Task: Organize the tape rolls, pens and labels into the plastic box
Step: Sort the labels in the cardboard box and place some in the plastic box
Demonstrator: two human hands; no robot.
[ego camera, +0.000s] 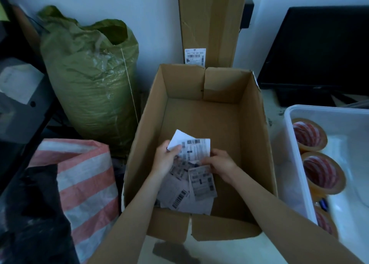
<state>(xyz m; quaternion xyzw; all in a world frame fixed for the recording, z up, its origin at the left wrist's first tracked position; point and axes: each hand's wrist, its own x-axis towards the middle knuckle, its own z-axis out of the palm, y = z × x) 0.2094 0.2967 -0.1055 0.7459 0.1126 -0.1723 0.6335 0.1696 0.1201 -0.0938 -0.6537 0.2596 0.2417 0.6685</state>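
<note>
Shipping labels (191, 150) were being gathered inside the cardboard box (253, 124), pinched by left hand (166, 158) and right hand (220, 164); next, transfer to plastic box (299, 164) holding tape rolls (308, 134).

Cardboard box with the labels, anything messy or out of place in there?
Yes. The white barcode labels lie in a loose, overlapping heap at the near end of the brown cardboard box, several askew. Both hands, left and right, hold some.
</note>
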